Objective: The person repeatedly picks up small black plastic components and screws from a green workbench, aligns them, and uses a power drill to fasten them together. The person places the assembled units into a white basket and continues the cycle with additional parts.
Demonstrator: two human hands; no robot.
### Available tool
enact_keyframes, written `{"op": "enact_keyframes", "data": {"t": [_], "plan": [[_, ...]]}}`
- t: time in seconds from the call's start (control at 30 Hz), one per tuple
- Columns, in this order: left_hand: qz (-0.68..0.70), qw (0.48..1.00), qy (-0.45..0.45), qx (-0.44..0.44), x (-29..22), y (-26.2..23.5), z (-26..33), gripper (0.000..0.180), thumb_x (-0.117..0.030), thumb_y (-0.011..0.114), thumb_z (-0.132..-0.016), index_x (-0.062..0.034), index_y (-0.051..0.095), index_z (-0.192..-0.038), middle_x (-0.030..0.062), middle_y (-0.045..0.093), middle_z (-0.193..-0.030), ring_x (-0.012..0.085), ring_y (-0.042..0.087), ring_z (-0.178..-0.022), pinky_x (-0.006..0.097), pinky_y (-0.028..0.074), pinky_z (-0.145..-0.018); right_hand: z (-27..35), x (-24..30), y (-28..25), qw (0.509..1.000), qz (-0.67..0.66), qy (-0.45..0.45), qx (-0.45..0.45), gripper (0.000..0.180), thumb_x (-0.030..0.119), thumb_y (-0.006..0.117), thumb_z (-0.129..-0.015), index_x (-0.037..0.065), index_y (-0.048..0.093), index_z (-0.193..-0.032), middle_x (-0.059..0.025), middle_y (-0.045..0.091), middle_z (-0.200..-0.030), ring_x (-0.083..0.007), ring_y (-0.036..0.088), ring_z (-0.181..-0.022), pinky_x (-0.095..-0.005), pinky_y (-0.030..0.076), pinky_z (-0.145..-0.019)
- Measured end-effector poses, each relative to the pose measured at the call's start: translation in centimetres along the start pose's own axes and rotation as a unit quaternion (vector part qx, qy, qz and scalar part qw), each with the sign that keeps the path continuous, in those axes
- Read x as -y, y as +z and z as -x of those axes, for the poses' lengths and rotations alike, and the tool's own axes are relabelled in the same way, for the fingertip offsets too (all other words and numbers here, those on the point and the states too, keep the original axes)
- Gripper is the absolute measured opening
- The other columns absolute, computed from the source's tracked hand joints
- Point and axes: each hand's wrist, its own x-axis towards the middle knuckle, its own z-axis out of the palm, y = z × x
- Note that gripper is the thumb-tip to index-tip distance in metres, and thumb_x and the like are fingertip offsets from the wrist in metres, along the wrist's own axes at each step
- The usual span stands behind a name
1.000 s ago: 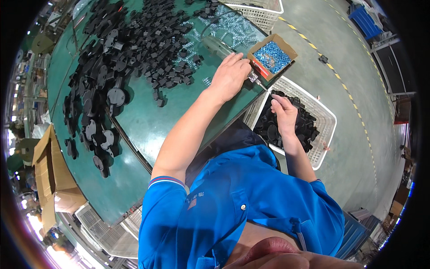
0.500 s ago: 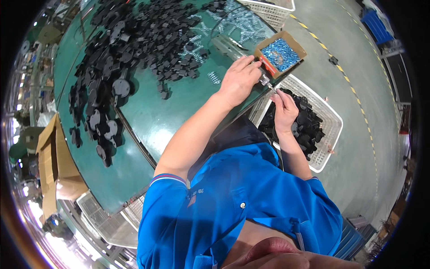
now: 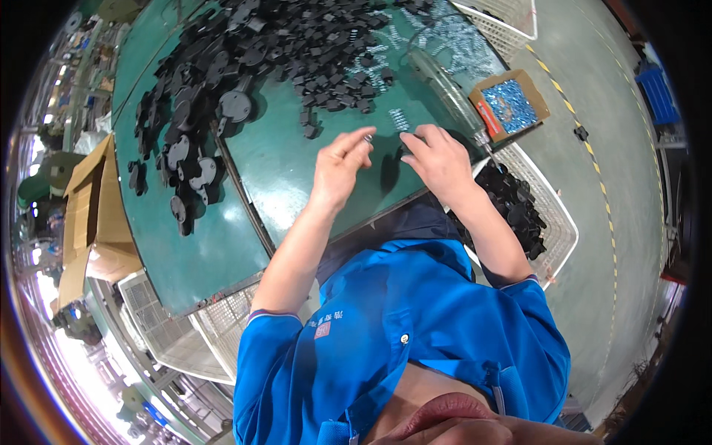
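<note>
Workspace was brightly lit, evenly so over the grey floor. White glare lay on the green tabletop, left of the left forearm; a dark, soft-edged shadow fell between the left hand and right hand. A silvery glint showed at the left fingertips, too small to identify. Black parts merged into masses, detail mostly lost. Lower-left background burned out to white, purple-orange flare along the rim. Fisheye distortion bowed the striped floor tape; corners fell black.
</note>
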Motion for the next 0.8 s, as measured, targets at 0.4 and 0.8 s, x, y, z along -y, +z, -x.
{"op": "enact_keyframes", "data": {"t": [0.4,0.8], "plan": [[0.228,0.973,-0.033,0.003,2.2,-1.7,6.2,0.014,-0.001,0.067,-0.090,0.0002,0.059,-0.103,0.0122,0.068,-0.094,0.0157,0.065,-0.079,0.028,0.054,-0.075,-0.6,4.2,2.3,0.756,-0.643,0.118,0.032,0.025,-0.006,0.063,-0.089,-0.006,0.059,-0.114,-0.0111,0.054,-0.114,-0.0254,0.065,-0.109,-0.0325,0.054,-0.090],[0.043,0.998,0.051,-0.012,0.6,-2.3,6.1,0.009,-0.003,0.063,-0.094,0.0010,0.061,-0.102,0.0064,0.066,-0.089,0.0130,0.065,-0.074,0.026,0.052,-0.069,-2.1,6.5,-0.1,0.949,-0.314,0.006,0.042,0.028,0.006,0.078,-0.079,0.000,0.068,-0.105,-0.0125,0.064,-0.094,-0.0223,0.067,-0.085,-0.0298,0.055,-0.070]]}}
